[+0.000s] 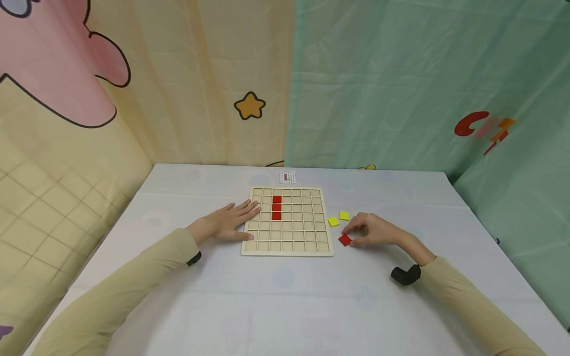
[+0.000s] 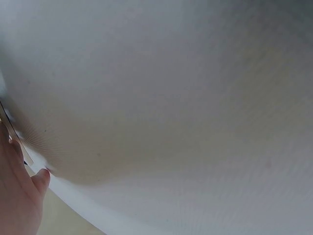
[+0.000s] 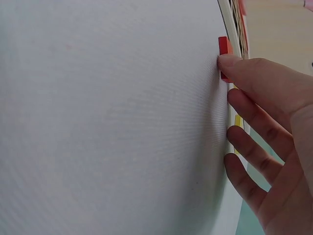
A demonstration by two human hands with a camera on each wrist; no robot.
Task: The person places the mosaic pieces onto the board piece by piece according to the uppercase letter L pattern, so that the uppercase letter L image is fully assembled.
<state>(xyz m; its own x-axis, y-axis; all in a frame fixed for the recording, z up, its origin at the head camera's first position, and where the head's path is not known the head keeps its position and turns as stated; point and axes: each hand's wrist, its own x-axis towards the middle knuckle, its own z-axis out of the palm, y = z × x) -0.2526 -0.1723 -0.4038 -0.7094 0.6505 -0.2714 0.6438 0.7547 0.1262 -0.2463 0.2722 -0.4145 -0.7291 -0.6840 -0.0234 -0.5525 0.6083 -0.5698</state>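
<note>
Red square tile (image 1: 345,240) in right grip (image 1: 374,230)

A small curtained-off nook, within what kind of building one cannot tell, shown by the cream cloth (image 1: 196,69) with its printed orange star (image 1: 250,106) and the green cloth (image 1: 378,89) hanging close around a white-covered desk (image 1: 285,306).

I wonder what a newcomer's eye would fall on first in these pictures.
Most likely the three flat red square tiles lined up on the pale gridded board, left of its middle. Beyond the board's right edge, the right hand pinches another flat red tile, with two flat yellow square tiles nearby. The left hand rests on the board's left edge.
</note>
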